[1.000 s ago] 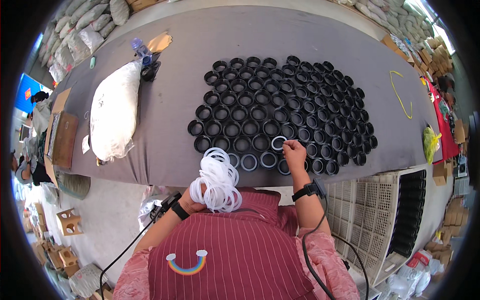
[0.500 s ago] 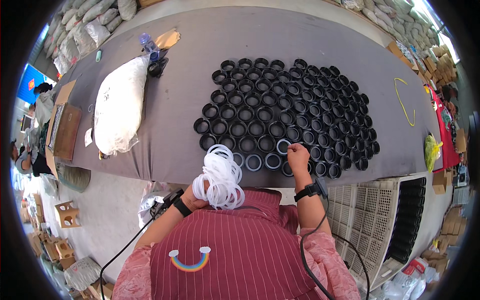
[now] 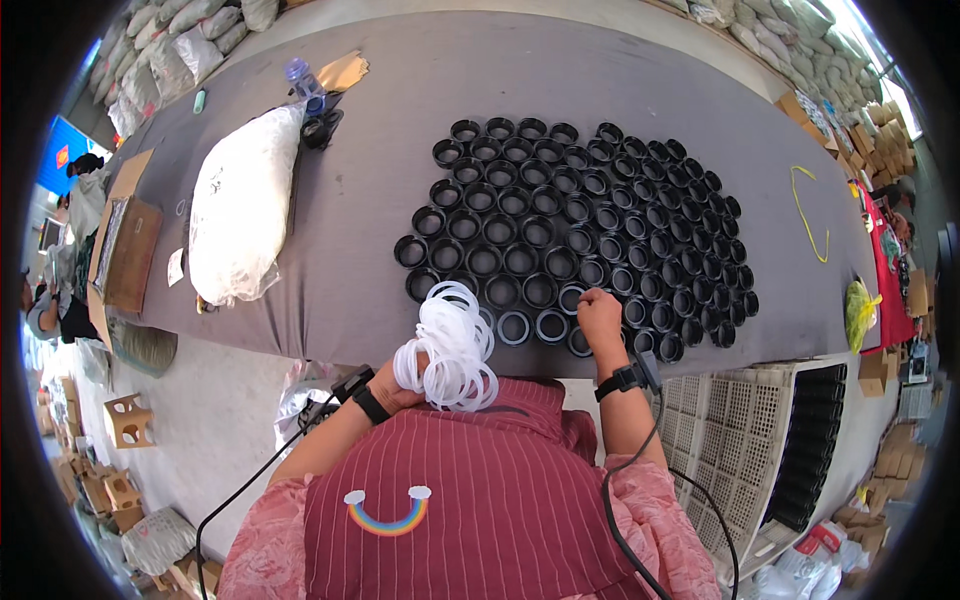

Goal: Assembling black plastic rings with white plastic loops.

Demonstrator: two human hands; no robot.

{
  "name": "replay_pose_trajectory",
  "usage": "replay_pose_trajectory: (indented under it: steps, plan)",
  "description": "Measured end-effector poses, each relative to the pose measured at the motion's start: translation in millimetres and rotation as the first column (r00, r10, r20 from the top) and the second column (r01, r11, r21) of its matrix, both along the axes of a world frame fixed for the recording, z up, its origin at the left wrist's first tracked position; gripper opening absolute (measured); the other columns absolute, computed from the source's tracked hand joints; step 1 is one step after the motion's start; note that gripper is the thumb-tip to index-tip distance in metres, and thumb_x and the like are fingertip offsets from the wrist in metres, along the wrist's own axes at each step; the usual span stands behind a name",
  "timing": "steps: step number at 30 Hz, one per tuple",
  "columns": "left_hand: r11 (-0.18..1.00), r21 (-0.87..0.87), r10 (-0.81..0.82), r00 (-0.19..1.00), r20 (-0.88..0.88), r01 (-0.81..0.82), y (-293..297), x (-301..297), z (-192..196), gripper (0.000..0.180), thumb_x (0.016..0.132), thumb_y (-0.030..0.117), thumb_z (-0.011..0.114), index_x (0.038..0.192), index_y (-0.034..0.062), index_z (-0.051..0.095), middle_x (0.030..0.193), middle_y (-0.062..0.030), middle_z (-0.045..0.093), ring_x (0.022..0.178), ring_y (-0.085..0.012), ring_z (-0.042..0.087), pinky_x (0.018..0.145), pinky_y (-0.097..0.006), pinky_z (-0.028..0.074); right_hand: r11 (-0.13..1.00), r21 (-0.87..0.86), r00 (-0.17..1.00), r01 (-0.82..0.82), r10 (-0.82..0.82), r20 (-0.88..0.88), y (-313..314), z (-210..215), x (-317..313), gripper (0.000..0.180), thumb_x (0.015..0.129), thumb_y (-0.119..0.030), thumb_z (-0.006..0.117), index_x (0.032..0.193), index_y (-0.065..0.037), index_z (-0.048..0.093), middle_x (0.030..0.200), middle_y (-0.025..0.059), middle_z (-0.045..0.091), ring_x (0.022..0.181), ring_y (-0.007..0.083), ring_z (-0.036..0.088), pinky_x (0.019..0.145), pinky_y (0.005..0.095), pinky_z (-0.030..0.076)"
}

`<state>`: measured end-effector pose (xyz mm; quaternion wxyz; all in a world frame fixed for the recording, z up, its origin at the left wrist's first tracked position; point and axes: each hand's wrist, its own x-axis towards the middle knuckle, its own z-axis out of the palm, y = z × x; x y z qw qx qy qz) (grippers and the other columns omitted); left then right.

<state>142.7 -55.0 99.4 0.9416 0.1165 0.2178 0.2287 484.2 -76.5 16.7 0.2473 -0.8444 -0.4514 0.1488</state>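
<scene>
A thick bunch of thin white plastic rings hangs in my left hand, whose fingers are wrapped round it just off the table's near edge. My right hand is closed, its fingertips at the right edge of a single white ring that sits over one of the black cups in the front part of the array. Many round black cups stand close together in rows. Pale rings also show in several front cups, such as this black cup. My palm hides the cups beneath it.
The grey-covered table carries a large white plastic sack, a purple-blue bottle and a yellow cord. An open cardboard box is at the left edge. Pale plastic crates stand below the right side.
The view has shifted slightly, moving the cups a little right and down in the picture. My right hand stays at the same ring, and my left still holds the bunch.
</scene>
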Motion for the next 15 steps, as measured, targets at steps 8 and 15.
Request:
replay_pose_trajectory:
  steps: [8, 15]
  plan:
    - [0.995, 0.087, -0.053, 0.998, -0.041, 0.057, 3, 9, 0, 0.039, 0.091, 0.017, 0.047, 0.127, 0.0045, 0.04, 0.123, -0.013, 0.051, 0.109, -0.0267, 0.053, 0.097, -0.042, 0.042, 0.987, -0.141, 0.994, -0.078, 0.088, 0.066, -6, 40, -8, 0.021, 0.074, -0.023, 0.057, 0.084, -0.008, 0.068, 0.084, 0.0154, 0.064, 0.08, 0.0333, 0.061, 0.073, 0.0402, 0.048]
    - [0.991, -0.077, -0.104, 0.993, 0.046, 0.107, 27, 17, 4, 0.04, 0.088, 0.015, 0.052, 0.126, 0.0056, 0.042, 0.121, -0.0125, 0.051, 0.109, -0.0241, 0.053, 0.096, -0.04, 0.043, 0.944, 0.322, 0.49, -0.073, 0.315, -0.813, 44, 129, -104, 0.016, 0.077, -0.012, 0.066, 0.086, 0.0, 0.067, 0.077, 0.0031, 0.062, 0.072, 0.0092, 0.057, 0.063, 0.0232, 0.045]
